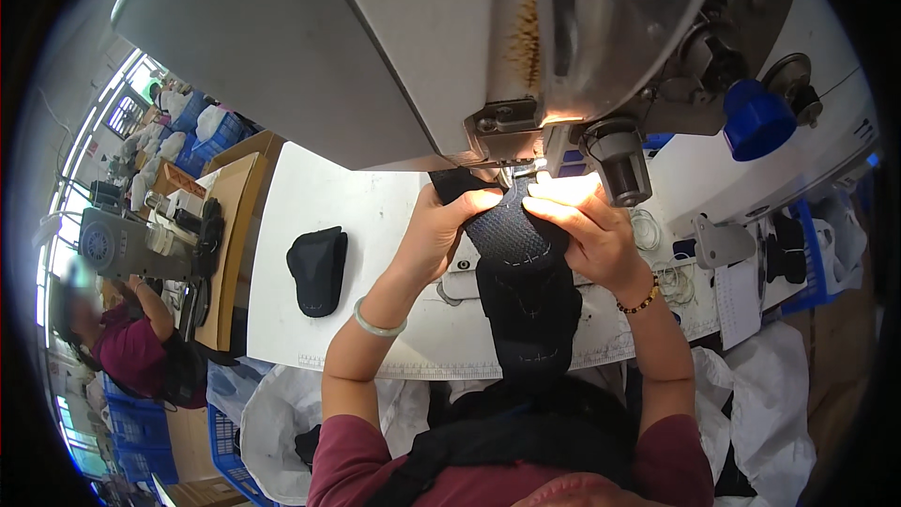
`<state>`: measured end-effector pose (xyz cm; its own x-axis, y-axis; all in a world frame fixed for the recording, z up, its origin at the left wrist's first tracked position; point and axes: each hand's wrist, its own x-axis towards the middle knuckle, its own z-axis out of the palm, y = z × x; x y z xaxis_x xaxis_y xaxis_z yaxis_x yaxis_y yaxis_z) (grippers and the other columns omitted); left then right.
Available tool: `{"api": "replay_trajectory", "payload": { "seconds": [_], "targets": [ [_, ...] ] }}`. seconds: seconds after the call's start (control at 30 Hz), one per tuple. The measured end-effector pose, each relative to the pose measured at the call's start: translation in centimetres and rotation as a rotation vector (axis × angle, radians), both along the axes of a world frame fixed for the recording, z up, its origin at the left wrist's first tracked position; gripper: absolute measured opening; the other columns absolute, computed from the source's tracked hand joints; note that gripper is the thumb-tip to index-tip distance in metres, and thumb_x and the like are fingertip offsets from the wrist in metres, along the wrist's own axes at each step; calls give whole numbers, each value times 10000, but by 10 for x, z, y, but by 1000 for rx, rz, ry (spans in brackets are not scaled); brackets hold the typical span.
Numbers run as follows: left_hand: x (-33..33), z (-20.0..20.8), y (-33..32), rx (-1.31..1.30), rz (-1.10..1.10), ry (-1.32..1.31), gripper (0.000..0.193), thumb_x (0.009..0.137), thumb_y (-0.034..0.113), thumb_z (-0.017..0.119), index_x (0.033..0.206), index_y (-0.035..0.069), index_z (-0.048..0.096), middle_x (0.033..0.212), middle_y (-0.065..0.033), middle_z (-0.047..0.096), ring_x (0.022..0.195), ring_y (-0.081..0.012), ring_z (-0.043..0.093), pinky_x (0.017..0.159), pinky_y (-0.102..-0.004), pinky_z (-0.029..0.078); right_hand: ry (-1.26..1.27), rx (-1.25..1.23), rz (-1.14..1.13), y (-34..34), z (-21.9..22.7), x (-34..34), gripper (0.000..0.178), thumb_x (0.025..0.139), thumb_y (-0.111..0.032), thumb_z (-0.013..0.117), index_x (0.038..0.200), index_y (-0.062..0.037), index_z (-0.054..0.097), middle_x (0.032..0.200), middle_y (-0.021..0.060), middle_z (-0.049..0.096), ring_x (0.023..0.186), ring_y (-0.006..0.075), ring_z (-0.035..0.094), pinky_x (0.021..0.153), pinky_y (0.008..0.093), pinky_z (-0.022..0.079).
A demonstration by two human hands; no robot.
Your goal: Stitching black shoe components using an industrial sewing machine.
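Note:
A black mesh fabric piece (516, 230) lies under the needle area of a sewing machine (413, 47). My left hand (441, 225) grips its left edge, thumb on top, fingers mostly hidden beneath. On the other edge, close to the lit needle area, my right hand (591, 230) pinches the fabric between thumb and fingers. Pale stitch marks show across the mesh. More black padded pieces (530, 310) trail from it over the table's front edge toward my lap; whether they are joined, I cannot tell. A separate black fabric piece (317, 270) rests flat to the left.
The white table (385, 202) has a ruler strip along its curved front edge. Coiled pale cord (646, 228) lies right of my right hand. White sacks (770, 404) and a blue crate (225, 451) stand below. Far left, another person (131, 343) sits near another machine (117, 244).

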<state>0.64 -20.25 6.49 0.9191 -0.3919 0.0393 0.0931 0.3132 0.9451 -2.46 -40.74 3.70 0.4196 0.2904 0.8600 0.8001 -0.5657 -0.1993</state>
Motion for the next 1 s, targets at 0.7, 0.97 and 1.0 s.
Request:
{"api": "replay_trajectory", "payload": {
  "seconds": [0.7,0.97,1.0],
  "targets": [
    [-15,-14,-17,-122,312,-92,154,884,88,607,992,-22,612,925,-36,636,839,-90,556,771,-235,436,1086,656,1473,51,56,-106,186,910,27,425,1083,42,491,1014,190,582,897,260,602,813,361,482],
    [-3,-23,146,282,681,-126,411,841,171,669,1132,-96,556,991,-148,656,835,-160,648,771,-250,516,1989,681,2181,82,65,-154,300,958,-61,415,1250,12,420,1092,114,560,1028,158,543,890,268,411],
    [-4,-38,183,382,742,-150,487,837,173,673,1201,-112,519,1027,-170,652,868,-175,651,798,-249,512,1874,509,2303,87,49,-153,340,964,-95,420,1290,-8,378,1176,112,526,1132,173,518,994,286,383]
  ]
}}
